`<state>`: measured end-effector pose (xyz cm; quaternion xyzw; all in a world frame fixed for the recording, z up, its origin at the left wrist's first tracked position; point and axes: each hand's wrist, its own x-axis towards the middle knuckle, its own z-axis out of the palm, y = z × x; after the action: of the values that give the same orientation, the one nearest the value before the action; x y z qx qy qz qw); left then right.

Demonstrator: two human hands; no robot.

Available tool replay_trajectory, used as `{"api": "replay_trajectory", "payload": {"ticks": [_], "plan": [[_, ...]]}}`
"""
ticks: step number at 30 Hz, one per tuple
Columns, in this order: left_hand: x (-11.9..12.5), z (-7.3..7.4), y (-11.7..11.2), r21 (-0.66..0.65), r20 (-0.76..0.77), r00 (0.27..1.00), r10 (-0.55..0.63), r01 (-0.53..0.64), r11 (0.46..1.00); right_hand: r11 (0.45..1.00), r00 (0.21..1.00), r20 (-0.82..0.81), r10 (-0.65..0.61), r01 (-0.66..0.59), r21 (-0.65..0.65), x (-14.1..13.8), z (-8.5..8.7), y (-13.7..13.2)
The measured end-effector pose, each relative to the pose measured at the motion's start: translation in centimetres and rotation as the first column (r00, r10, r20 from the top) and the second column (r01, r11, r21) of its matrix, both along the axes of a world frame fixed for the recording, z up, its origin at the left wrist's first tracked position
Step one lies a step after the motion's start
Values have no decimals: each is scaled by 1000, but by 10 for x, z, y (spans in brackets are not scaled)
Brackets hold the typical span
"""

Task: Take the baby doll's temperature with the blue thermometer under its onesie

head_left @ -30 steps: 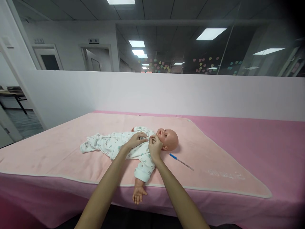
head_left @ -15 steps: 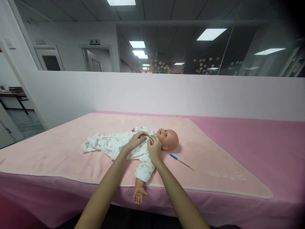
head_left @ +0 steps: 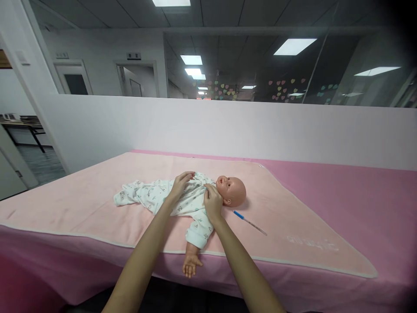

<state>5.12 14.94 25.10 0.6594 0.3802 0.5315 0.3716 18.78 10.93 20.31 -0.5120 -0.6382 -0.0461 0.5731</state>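
A baby doll lies on its back with its bald head to the right, dressed in a white patterned romper. My right hand is closed, pinching the romper's front at the neckline. Over the far side of the chest, my left hand rests on the fabric with fingers stretched out; its fingertips are partly lost against the cloth. Creases run through the romper between both hands. Close to the doll's head lies a thin glass thermometer with a blue end. The doll's near hand hangs past the blanket's edge.
A peach blanket with a pale border is spread over a pink-covered table. Behind it rises a white partition with glass above. A side table with items on it stands beyond an opening at the left.
My left hand has moved left and away from my right hand toward the doll's far side, its fingers straightening. My right hand stays at the neckline. The view has shifted slightly.
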Motion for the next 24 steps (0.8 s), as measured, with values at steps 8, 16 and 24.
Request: {"api": "replay_trajectory", "payload": {"ticks": [8, 16, 24], "plan": [[-18, 10, -18, -47, -366, 928, -75, 62, 997, 998, 939, 339, 51, -56, 5, 3, 4, -6], [-20, -3, -9, 328, -675, 642, 364, -180, 927, 998, 862, 504, 54, -25, -64, -15, 22, 7], [-24, -9, -6, 359, -711, 512, 482, -324, 875, 994, 901, 419, 109, -93, -60, -13, 20, 10]]}}
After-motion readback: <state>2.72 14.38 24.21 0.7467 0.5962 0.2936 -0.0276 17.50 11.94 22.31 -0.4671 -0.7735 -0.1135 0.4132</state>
